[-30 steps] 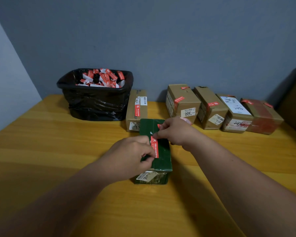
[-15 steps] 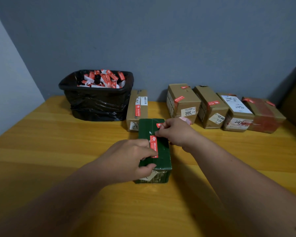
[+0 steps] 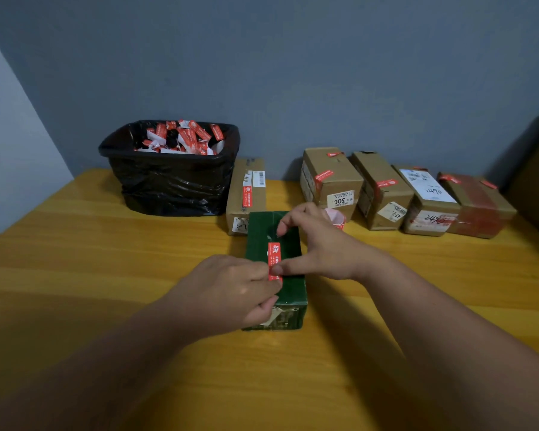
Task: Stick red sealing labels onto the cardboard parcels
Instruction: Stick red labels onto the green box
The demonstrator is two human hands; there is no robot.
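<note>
Head view shows both my hands over a dark green rectangular cardboard parcel (image 3: 274, 269) lying on the yellow wooden worktop (image 3: 75, 275). A red rectangular sealing label (image 3: 274, 261) lies along the parcel's top, between my hands. My left hand (image 3: 231, 290) has its fingers curled at the label's near end, thumb and fingertips on the parcel's near top edge; whether it pinches the label or only presses it I cannot tell. My right hand (image 3: 318, 247) is spread, its thumb tip touching the label's right edge and its fingers arched over the far part of the parcel top.

I judge the label thin, limp and sticky, so it is best handled by its ends and smoothed flat with fingertips. The parcel looks stiff and light enough to slide, so one hand should steady it by its sides.

Beyond my left hand stands a black bag-lined bin (image 3: 168, 169) heaped with red and white label scraps, and just beside it a narrow brown cardboard box (image 3: 246, 194) touching the green parcel's far corner. Beyond my right hand runs a row of four brown cardboard parcels (image 3: 408, 194) already bearing red labels, with a small pink object (image 3: 335, 217) just behind my right hand. Nothing blocks the parcel top.
</note>
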